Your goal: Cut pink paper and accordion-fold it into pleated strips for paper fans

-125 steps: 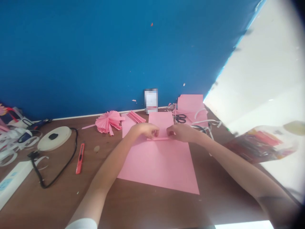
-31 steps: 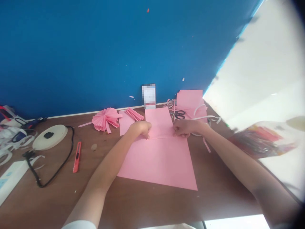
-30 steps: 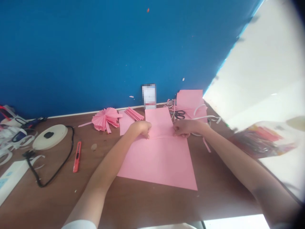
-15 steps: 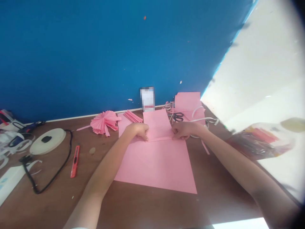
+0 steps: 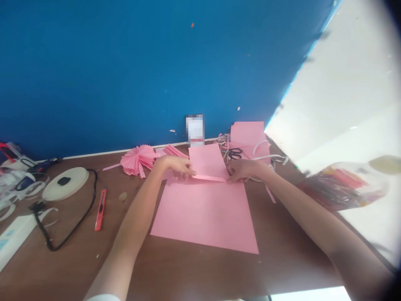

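A small pink paper sheet [image 5: 207, 161] lies on a larger pink sheet [image 5: 205, 215], a narrow fold running along its near edge. My left hand [image 5: 179, 166] pinches the left end of that fold, which looks slightly raised. At the right end, my right hand [image 5: 243, 169] has its fingers closed on the same edge. Behind my left hand rests a strip of pleated pink paper [image 5: 173, 151]. Left of it sits a pink pleated paper rosette [image 5: 138, 160] with loose strips.
An orange-red box cutter [image 5: 100, 210], a black cable [image 5: 93, 188] and a round cream-coloured disc [image 5: 65, 184] are on the left. Black-handled scissors [image 5: 234, 153] and more pink paper [image 5: 247, 133] lie at the back right. A phone-like object [image 5: 195, 130] leans on the blue wall [image 5: 140, 75].
My left hand has shifted slightly left and its fingers have loosened from a tight curl. The folded edge has lifted a little. My right hand stays nearly in place.
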A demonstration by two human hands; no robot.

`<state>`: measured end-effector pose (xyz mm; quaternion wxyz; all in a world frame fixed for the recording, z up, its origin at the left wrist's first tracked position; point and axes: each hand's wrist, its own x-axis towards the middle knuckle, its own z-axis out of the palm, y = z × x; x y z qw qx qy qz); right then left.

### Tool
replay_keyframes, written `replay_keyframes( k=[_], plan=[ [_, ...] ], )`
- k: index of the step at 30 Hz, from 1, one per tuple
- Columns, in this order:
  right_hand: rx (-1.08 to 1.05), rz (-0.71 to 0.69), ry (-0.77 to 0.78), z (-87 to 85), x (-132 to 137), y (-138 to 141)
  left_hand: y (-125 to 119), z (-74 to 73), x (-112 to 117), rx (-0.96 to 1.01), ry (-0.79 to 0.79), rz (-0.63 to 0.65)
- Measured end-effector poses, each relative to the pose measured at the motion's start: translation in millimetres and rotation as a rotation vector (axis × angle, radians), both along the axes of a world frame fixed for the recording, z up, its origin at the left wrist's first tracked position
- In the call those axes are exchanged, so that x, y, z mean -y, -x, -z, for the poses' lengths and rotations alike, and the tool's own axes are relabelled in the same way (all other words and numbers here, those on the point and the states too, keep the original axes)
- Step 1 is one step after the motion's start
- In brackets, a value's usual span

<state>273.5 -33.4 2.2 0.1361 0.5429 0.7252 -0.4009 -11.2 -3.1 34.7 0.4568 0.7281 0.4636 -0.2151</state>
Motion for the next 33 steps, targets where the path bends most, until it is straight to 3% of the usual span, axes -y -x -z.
replay_keyframes(
  k=[6,12,17,20,27,33],
  plan=[
    [0.002,0.007,0.003,3.8,-3,-2,1,-3.1,-1,0.062,0.057,-0.003],
    [0.013,0.019,0.021,2.8,-4,-1,-23,11.2,4,-0.032,-0.37,0.143],
    [-0.02,-0.027,0.005,4.9,-4,-3,-63,34.9,23,0.099,-0.543,0.27],
    [-0.028,-0.035,0.015,5.8,-4,-4,-74,45.2,31,0.147,-0.624,0.313],
    [0.001,-0.083,-0.02,2.0,-2,-2,-72,49.3,27,0.15,-0.56,0.296],
    [0.167,-0.189,-0.318,-4.5,4,11,-71,51.3,26,0.169,-0.514,0.253]
  ],
)
